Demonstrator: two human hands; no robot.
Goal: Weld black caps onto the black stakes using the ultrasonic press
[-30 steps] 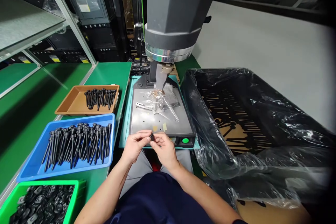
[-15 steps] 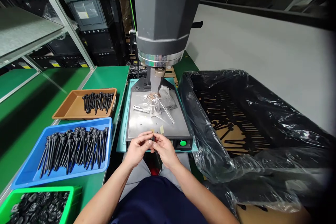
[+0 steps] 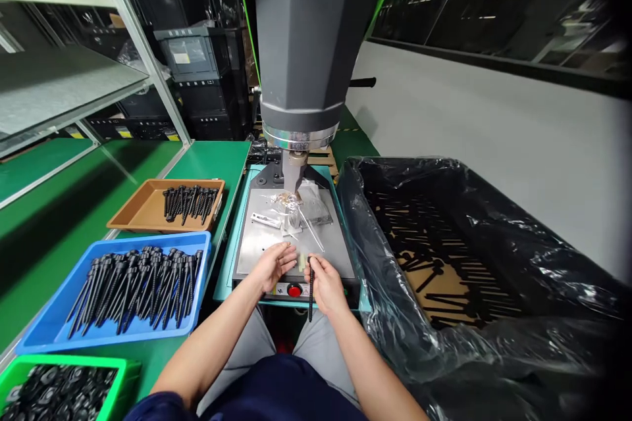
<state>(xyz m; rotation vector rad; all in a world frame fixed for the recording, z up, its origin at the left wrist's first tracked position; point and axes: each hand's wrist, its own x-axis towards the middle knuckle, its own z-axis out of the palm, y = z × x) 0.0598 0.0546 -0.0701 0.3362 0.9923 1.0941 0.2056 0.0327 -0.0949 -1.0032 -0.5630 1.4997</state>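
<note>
My right hand (image 3: 328, 284) pinches the top of a black ribbed stake (image 3: 311, 299), which hangs upright over the front edge of the machine's metal plate (image 3: 251, 256). My left hand (image 3: 274, 267) is apart from it, just to the left, with its fingers loosely extended and nothing in them. Beyond both hands stands the grey press head (image 3: 301, 46), its pointed tool (image 3: 293, 177) over a plastic-wrapped fixture (image 3: 292, 214). A red button (image 3: 295, 290) shows on the machine's front between my wrists.
To the left are a brown tray (image 3: 141, 207) and a blue tray (image 3: 37, 335) of similar stakes, plus a green bin (image 3: 129, 378) of small black round parts. On the right, a large box lined with black plastic (image 3: 498, 191) holds rows of stakes.
My hands were together at the plate's front edge; now they have separated. The left has let go and opened, while the right keeps the stake, which now shows in full view.
</note>
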